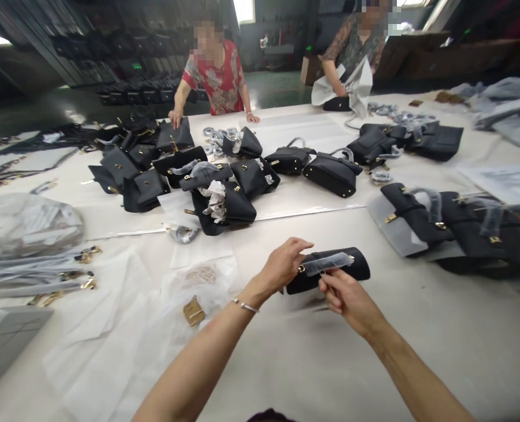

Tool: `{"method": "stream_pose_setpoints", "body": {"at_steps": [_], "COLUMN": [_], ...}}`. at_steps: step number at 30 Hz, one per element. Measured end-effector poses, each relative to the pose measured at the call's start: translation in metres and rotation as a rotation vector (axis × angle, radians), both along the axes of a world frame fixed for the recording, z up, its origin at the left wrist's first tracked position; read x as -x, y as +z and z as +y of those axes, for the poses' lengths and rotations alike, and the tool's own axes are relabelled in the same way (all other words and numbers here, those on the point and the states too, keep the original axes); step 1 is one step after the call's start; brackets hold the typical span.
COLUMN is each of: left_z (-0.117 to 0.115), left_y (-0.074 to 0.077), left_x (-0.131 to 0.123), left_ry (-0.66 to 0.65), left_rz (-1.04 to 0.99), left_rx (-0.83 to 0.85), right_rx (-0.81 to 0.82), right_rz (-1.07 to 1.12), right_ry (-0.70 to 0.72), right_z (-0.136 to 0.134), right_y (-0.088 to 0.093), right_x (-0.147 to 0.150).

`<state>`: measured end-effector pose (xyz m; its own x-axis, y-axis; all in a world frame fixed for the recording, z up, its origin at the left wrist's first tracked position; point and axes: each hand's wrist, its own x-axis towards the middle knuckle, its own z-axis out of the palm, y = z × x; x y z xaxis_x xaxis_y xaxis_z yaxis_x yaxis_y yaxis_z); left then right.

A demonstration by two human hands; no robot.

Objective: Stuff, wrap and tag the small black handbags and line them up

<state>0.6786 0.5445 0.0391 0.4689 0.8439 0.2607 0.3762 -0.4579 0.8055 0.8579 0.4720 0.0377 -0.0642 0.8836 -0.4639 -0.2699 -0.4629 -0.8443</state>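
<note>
A small black handbag (362, 265) lies on the table in front of me, its top handle (330, 263) wrapped in clear plastic. Gold-coloured fittings show at both ends of the handle. At the bag's left end, my left hand (286, 261) grips it, index finger stretched over the top and the other fingers partly hidden. My right hand (350, 298) is closed in a pinch at the front of the bag, just below the handle. Something thin and shiny shows at its fingertips, too small to name.
Several black handbags (330, 174) cover the table's far side, more (471, 231) at right. Left are wrapped straps (31, 266), a plastic bag (26, 225) and a grey case (9, 346). A brown tag (193, 311) lies nearer. Two people (224, 76) stand across, one handling a white bag (360, 88).
</note>
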Motion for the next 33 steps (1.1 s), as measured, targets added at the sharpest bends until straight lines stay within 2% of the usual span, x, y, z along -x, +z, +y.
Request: {"method": "stream_pose_setpoints", "body": {"at_steps": [2,4,7,10,12,14,18,20,23,27,30,33], "left_z": [0.019,0.03,0.034,0.027,0.019,0.01,-0.007,-0.012,-0.016,-0.022,-0.033,-0.045], "left_y": [0.0,0.001,0.003,0.004,0.004,0.004,0.004,0.001,-0.001,0.0,0.001,0.0], "left_x": [-0.009,-0.014,-0.015,-0.011,-0.006,-0.001,0.002,-0.001,-0.003,0.006,0.016,0.025], "left_ry": [-0.204,-0.331,-0.313,-0.165,-0.024,0.027,-0.158,-0.176,-0.105,-0.087,-0.118,-0.103], "left_rz": [0.047,0.113,0.247,0.302,0.162,-0.086,-0.559,-0.702,-0.689,-0.449,-0.357,-0.34], "left_rx": [-0.031,-0.058,-0.116,-0.117,-0.038,0.16,0.662,0.762,0.723,0.455,0.293,0.269], "right_rx": [0.02,0.024,-0.01,-0.016,0.001,0.005,0.067,0.099,0.11,0.064,0.115,0.147], "right_rz": [-0.053,-0.092,-0.082,-0.023,-0.022,-0.069,-0.124,-0.147,-0.232,-0.395,-0.288,-0.09], "right_ry": [0.126,0.209,0.214,0.098,0.026,0.012,0.08,0.123,0.178,0.22,0.128,0.004], "right_z": [0.012,0.02,0.026,0.023,0.017,0.007,-0.007,-0.01,-0.008,-0.004,-0.004,-0.006], "right_y": [0.001,-0.001,-0.003,0.0,0.002,0.002,-0.004,-0.006,-0.004,-0.002,-0.005,-0.006], "right_x": [-0.002,-0.005,-0.009,-0.009,-0.009,-0.01,-0.013,-0.014,-0.016,-0.016,-0.012,-0.005]}}
